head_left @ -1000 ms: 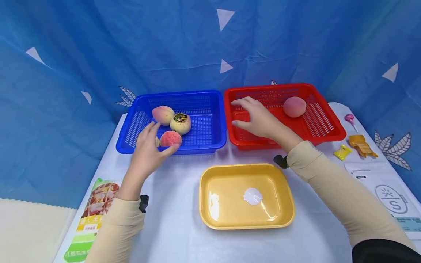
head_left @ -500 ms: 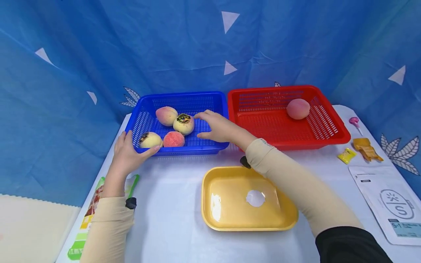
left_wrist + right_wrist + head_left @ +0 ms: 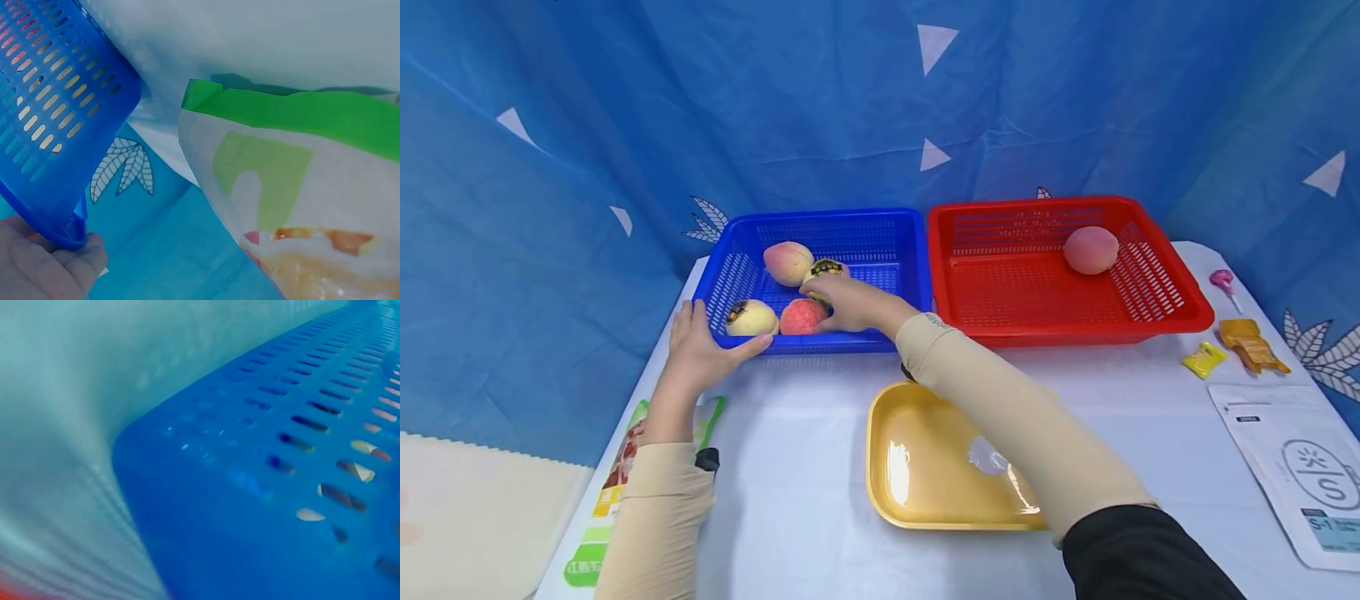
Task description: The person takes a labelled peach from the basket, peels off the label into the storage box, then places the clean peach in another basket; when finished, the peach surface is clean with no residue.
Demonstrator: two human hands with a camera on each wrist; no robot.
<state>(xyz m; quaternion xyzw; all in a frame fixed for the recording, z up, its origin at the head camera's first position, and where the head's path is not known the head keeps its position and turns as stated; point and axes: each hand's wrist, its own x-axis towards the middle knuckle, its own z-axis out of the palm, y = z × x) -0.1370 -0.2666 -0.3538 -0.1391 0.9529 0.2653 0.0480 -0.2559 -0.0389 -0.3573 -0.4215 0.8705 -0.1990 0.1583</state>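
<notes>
A blue basket holds several fruits: a peach at the back, a pale fruit with a dark sticker at the front left, a red peach beside it, and another stickered pale fruit. My left hand grips the basket's front-left corner, thumb along the front rim; the left wrist view shows that corner resting on the palm. My right hand reaches into the basket, between the red peach and the stickered fruit. Its grasp is hidden. The right wrist view shows only the blurred basket wall.
A red basket with one peach stands right of the blue one. A yellow tray lies in front. A snack bag lies at the left edge. A lollipop, yellow candy, orange wrapper and white pouch lie at the right.
My right hand moved from the red basket across into the blue one and down among the fruits. My left hand drew back from the red peach and took the basket's front-left corner.
</notes>
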